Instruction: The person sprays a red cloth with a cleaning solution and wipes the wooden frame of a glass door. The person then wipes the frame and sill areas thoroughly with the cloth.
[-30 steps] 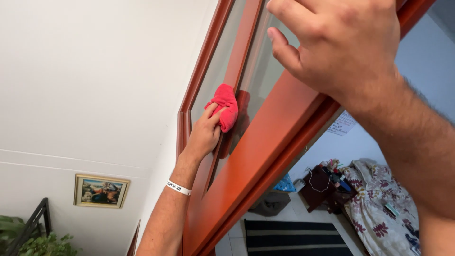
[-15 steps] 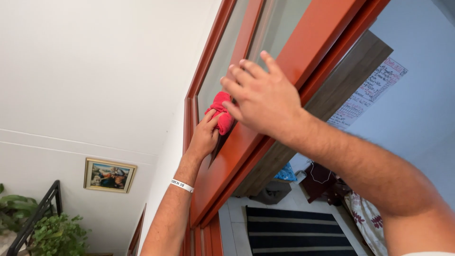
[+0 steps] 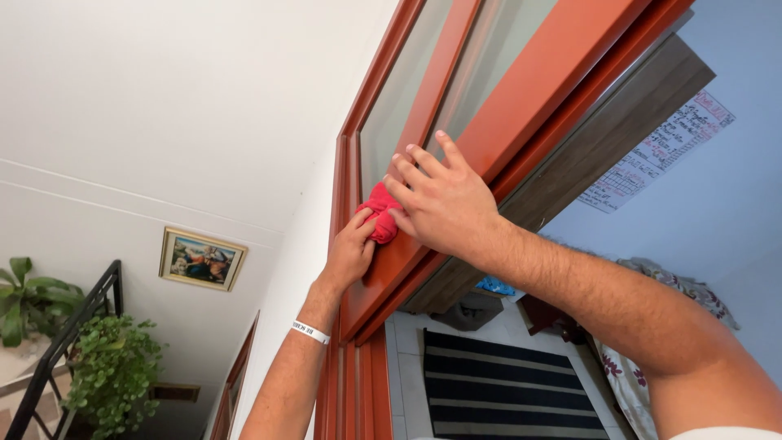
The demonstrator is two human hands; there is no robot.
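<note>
A red-brown wooden door (image 3: 521, 90) with frosted glass panes (image 3: 395, 106) stands open in front of me. My left hand (image 3: 350, 248) presses a bunched pink-red cloth (image 3: 380, 213) against the door's wooden bar between the panes. A white wristband (image 3: 310, 332) sits on that wrist. My right hand (image 3: 440, 200) lies flat on the door frame with fingers spread, just right of the cloth and partly over it.
A white wall (image 3: 163, 122) at the left carries a framed picture (image 3: 202, 258). Green plants (image 3: 114, 371) and a black railing (image 3: 61, 350) stand at lower left. Through the doorway lie a dark striped rug (image 3: 505, 391), a floral blanket (image 3: 643, 358) and a paper chart (image 3: 656, 151) on a blue wall.
My right hand came down from the upper frame and settled flat on the door beside the cloth. The left hand and cloth slid slightly down the bar. The view shifted.
</note>
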